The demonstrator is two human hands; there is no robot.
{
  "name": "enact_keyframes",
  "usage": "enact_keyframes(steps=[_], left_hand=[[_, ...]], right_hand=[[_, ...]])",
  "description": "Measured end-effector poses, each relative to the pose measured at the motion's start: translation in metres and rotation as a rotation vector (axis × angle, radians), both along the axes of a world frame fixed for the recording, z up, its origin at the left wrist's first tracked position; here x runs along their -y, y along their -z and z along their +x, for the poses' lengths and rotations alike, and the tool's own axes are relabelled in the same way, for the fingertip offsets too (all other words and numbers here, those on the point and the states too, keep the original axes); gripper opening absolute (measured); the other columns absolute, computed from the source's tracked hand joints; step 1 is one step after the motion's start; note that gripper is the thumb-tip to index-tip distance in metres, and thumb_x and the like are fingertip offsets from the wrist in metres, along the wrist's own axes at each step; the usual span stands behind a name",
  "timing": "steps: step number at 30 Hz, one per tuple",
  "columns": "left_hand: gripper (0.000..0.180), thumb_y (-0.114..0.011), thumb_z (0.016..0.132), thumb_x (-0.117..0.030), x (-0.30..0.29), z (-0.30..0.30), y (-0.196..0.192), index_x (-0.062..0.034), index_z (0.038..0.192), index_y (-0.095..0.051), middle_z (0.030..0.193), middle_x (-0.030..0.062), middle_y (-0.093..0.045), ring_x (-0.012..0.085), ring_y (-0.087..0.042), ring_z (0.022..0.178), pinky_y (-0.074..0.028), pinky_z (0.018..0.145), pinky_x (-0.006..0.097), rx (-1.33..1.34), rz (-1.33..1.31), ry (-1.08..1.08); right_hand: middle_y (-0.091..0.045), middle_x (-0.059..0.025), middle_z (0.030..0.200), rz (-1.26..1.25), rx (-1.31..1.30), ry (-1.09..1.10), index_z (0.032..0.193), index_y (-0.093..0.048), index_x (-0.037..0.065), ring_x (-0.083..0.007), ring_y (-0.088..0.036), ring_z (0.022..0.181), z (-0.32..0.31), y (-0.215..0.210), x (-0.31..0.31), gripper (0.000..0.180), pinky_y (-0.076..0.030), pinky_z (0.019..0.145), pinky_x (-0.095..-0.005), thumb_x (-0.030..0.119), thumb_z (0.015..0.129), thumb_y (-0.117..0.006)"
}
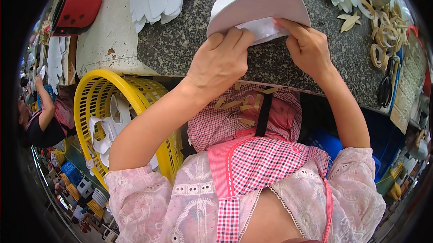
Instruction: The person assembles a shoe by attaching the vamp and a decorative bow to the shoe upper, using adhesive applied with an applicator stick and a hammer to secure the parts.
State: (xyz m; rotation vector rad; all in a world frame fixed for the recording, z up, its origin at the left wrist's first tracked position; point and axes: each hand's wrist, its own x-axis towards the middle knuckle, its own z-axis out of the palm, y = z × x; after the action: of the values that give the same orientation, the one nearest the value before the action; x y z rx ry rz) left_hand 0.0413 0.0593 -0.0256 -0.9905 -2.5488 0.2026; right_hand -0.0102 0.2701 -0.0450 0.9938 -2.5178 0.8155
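Speckled grey stone worktop (288,69) spans the far half of the view, with a factory floor visible at the far left. A stack of white curved cut pieces (255,6) sits on the worktop, its near edge tilted up. Left hand (221,60) is closed on that near edge, fingers curled under it, apparently to lift the top layers. Right hand (306,46) pinches the white sheet (261,28) beneath, thumb and fingers closed, likely to separate 1 layer. Yellow basket (99,89) stands at near left below the worktop edge, holding white pieces (106,130). Scissors (385,85) and tan tape rings (385,31) lie at far right. Tan strips (239,105) cling to the checked apron (257,157).
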Motion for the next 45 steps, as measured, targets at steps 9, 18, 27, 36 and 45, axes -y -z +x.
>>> enact_keyframes(steps=[9, 18, 27, 36, 45], left_hand=[[0.033, -0.056, 0.070, -0.010, -0.030, -0.010, 0.015, 0.0002, 0.102, -0.059, 0.109, 0.0098, -0.060, 0.0188, -0.057, 0.098, -0.046, 0.076, 0.029, 0.027, 0.143, -0.109], [0.034, -0.057, 0.069, -0.009, -0.016, -0.020, 0.006, 0.0020, 0.101, -0.059, 0.101, 0.0085, -0.063, 0.0186, -0.057, 0.090, -0.047, 0.077, 0.032, 0.089, 0.029, 0.077], [0.026, -0.057, 0.065, -0.007, -0.018, -0.031, 0.002, 0.0077, 0.086, -0.061, 0.073, 0.0094, -0.060, 0.0191, -0.057, 0.070, -0.049, 0.061, 0.026, 0.168, 0.106, 0.184], [0.023, -0.057, 0.062, -0.010, -0.020, -0.033, 0.002, 0.0046, 0.078, -0.064, 0.065, 0.0077, -0.059, 0.0185, -0.056, 0.074, -0.049, 0.063, 0.029, 0.181, 0.097, 0.205], [0.022, -0.058, 0.059, -0.009, -0.017, -0.049, -0.007, 0.0045, 0.076, -0.062, 0.067, 0.0110, -0.060, 0.0205, -0.056, 0.067, -0.049, 0.062, 0.029, 0.295, 0.172, 0.258]], right_hand=[[-0.065, -0.0140, 0.091, -0.086, 0.149, 0.018, 0.122, -0.044, 0.010, -0.0302, -0.063, 0.083, 0.003, -0.003, 0.003, 0.054, -0.051, 0.069, -0.0376, -0.004, 0.070, -0.048], [-0.064, -0.0114, 0.087, 0.048, 0.095, -0.218, 0.118, -0.049, 0.008, -0.0318, -0.062, 0.082, 0.000, -0.005, -0.015, 0.047, -0.052, 0.070, -0.0369, -0.004, 0.073, -0.050], [-0.063, -0.0100, 0.080, -0.058, 0.103, -0.197, 0.117, -0.046, 0.004, -0.0262, -0.062, 0.083, -0.011, -0.003, -0.010, 0.050, -0.053, 0.063, -0.0354, -0.003, 0.068, -0.053], [-0.059, -0.0083, 0.096, 0.131, 0.002, -0.165, 0.113, -0.051, 0.007, -0.0233, -0.058, 0.089, -0.001, -0.007, -0.002, 0.041, -0.052, 0.067, -0.0329, 0.004, 0.072, -0.053], [-0.059, -0.0089, 0.104, 0.219, -0.156, -0.223, 0.109, -0.055, 0.004, -0.0223, -0.056, 0.098, -0.013, 0.002, -0.003, 0.038, -0.047, 0.082, -0.0329, 0.011, 0.072, -0.055]])
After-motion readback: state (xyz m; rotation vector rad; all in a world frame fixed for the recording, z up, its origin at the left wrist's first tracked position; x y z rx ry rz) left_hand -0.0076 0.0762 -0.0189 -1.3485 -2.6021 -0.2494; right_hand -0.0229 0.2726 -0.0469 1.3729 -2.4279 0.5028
